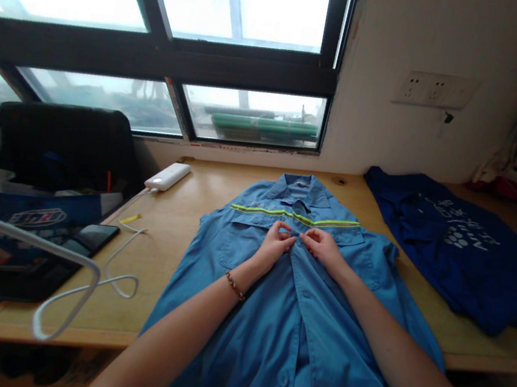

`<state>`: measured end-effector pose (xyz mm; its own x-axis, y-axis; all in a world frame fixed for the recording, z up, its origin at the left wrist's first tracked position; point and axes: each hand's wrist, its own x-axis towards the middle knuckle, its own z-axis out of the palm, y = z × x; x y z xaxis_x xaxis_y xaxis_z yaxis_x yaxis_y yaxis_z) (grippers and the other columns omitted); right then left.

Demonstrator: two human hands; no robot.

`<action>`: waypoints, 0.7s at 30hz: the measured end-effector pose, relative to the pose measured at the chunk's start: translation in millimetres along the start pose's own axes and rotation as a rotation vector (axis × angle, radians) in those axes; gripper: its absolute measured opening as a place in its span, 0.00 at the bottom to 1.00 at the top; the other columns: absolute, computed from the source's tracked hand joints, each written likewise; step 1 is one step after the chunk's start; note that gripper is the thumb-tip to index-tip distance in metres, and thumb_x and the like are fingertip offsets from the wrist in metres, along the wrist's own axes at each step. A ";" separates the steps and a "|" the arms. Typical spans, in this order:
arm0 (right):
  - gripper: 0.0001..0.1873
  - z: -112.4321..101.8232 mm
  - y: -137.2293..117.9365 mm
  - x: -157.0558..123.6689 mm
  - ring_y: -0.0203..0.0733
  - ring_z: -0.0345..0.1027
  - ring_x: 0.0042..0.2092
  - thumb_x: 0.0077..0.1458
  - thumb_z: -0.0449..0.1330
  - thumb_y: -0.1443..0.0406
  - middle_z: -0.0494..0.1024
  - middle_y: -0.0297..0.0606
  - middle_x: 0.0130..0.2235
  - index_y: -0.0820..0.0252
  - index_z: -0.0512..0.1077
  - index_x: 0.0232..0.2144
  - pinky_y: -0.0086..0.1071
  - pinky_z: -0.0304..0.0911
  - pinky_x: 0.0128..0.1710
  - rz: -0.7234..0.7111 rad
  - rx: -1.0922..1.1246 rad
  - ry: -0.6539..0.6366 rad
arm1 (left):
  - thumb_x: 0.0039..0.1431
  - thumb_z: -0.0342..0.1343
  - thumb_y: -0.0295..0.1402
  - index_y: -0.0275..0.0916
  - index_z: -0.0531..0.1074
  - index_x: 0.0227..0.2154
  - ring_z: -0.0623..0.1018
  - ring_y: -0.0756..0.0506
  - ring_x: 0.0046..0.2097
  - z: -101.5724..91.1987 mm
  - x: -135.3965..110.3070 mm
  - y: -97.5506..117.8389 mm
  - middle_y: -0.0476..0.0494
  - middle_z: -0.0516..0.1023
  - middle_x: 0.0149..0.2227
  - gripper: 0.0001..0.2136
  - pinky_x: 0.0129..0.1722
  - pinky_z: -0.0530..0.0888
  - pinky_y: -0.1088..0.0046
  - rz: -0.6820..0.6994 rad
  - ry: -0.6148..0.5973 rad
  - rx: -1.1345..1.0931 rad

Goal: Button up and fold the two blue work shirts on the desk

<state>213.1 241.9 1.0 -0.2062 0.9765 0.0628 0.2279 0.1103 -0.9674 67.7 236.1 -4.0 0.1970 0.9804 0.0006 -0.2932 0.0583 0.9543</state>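
A blue work shirt (241,323) is laid front up on the wooden table (206,178), collar (299,190) toward the window (240,65). Its front placket (308,294) is pinched just below the yellow stripe (255,210) between the closed fingertips of the left hand (277,244) and right hand (323,247). A button seems to be being fastened there, though it is hidden by the fingers; a lower button (283,379) lies undone. For the next move, the edges should be held level and the button guided through its hole.

left forearm (186,327): bare; brown knobbly bracelet (235,286); right forearm (388,337): bare
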 end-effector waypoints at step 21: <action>0.11 42.1 -44.5 -68.6 0.45 0.65 0.36 0.46 0.50 0.65 0.69 0.44 0.37 0.61 0.63 0.35 0.32 0.55 0.29 -0.027 -1.175 0.096 | 0.46 0.52 0.27 0.38 0.61 0.29 0.66 0.53 0.21 -21.9 48.2 -4.5 0.55 0.66 0.18 0.06 0.23 0.60 0.79 0.365 0.062 0.752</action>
<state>177.1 162.2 29.4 -0.1629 0.9757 0.1465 0.9714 0.1846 -0.1491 58.0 287.3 -14.8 0.1527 0.9233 0.3525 0.3775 -0.3841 0.8426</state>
